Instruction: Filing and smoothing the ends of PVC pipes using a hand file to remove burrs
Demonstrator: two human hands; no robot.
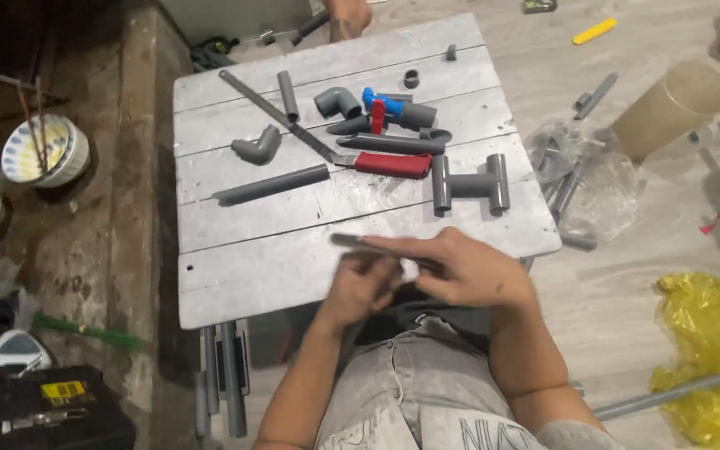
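Note:
My left hand [360,287] and my right hand [464,267] meet over the near edge of a small grey wooden table [235,275]. Together they hold a short grey pipe piece [352,242], whose free end sticks out to the left; the fingers hide the rest of it. Farther back on the table lie a saw with a red handle [392,164], an H-shaped grey pipe assembly [468,185], a long grey pipe [270,184], two grey elbows [257,148] and a valve with a blue body and red lever [381,107].
A clear plastic bag of pipe fittings [581,179] and a tan cylinder [670,108] lie on the floor at right, with a yellow plastic bag [710,358] nearer. Bowls [43,150] and a black toolbox [47,408] sit at left. Another person's hand [347,17] shows at the far edge.

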